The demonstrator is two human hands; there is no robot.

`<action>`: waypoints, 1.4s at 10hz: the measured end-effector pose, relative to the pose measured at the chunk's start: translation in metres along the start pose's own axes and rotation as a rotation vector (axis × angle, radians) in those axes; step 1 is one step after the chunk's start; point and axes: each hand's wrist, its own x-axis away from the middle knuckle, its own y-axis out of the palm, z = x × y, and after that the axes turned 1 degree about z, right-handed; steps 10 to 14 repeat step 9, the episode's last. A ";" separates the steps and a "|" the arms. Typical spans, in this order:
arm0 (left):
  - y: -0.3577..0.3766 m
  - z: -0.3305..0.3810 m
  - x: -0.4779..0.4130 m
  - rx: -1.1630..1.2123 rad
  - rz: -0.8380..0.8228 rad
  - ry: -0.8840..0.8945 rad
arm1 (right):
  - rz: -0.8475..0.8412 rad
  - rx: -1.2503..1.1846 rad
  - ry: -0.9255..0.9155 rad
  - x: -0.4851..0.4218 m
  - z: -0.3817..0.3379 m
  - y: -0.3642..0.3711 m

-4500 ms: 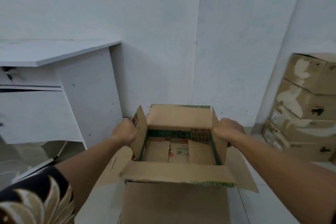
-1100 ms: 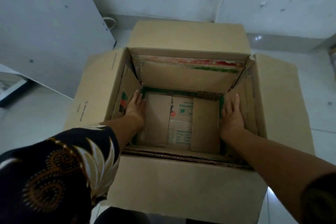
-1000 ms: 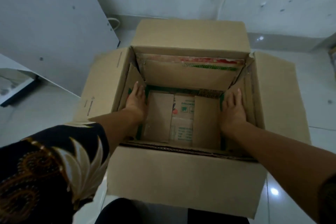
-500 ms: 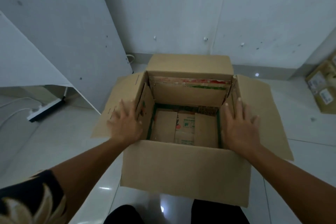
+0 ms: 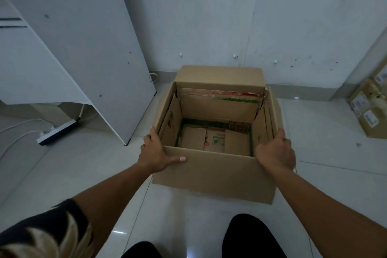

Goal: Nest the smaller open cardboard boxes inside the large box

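Note:
The large brown cardboard box [image 5: 213, 176] stands open on the tiled floor in front of me. Inside it sits a smaller open box [image 5: 217, 111] with green and red print, its flaps upright against the large box's walls. My left hand [image 5: 156, 156] grips the large box's near left corner, thumb across the front face. My right hand [image 5: 274, 153] grips the near right corner, pressing the right side flap down against the wall. The left side flap is also folded down.
A white desk panel [image 5: 100, 52] stands to the left, with a power strip [image 5: 57, 132] and cables on the floor beside it. Stacked cardboard boxes [image 5: 370, 109] sit at the far right. A white wall runs behind the box. My dark-trousered knees [image 5: 249, 234] are just below the box.
My hands left the inside of the smaller box and moved out to the large box's near corners. The large box's side flaps went from spread outward to folded down. My view pulled back.

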 end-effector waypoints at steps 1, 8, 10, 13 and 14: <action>-0.003 0.016 -0.029 -0.007 0.004 -0.001 | 0.012 0.014 0.004 -0.025 -0.010 0.005; -0.046 0.089 -0.054 -0.383 0.020 0.029 | -0.062 -0.155 -0.181 0.033 -0.057 -0.050; -0.078 0.119 -0.046 -0.353 0.137 0.230 | -0.151 -0.574 -0.425 0.111 -0.069 -0.104; -0.078 0.119 -0.046 -0.353 0.137 0.230 | -0.151 -0.574 -0.425 0.111 -0.069 -0.104; -0.078 0.119 -0.046 -0.353 0.137 0.230 | -0.151 -0.574 -0.425 0.111 -0.069 -0.104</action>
